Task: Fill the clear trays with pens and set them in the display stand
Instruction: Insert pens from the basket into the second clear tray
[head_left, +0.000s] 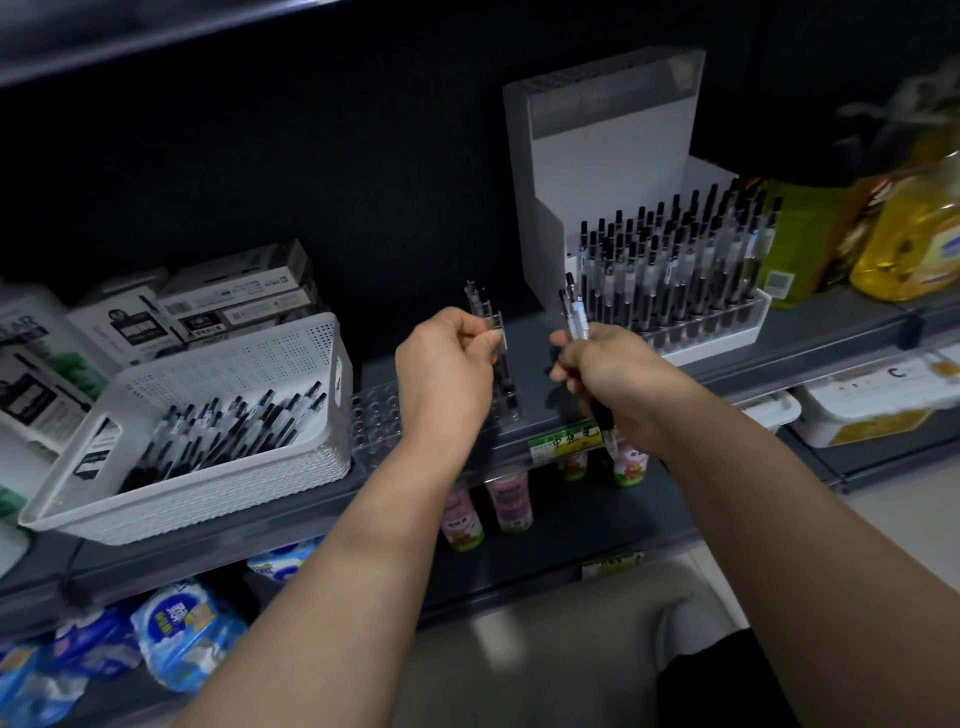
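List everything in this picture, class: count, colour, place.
basket: one, white, shelf left
loose pens: many, black and clear, inside basket
clear tray: at least one, transparent, shelf under hands
display stand: one, white, shelf back right
standing pens: many, black and clear, upright in display stand
boxes: several, white and black, behind basket
bottles: a few, yellow, far right
cups: several, pink, lower shelf
packets: several, blue, bottom left
left hand: pinches clear pens, one or two, above clear tray
right hand: grips pen bunch, several, clear and black

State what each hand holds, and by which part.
Left hand pinches one pen about mid-barrel; right hand grips a small bunch of pens around their middles.
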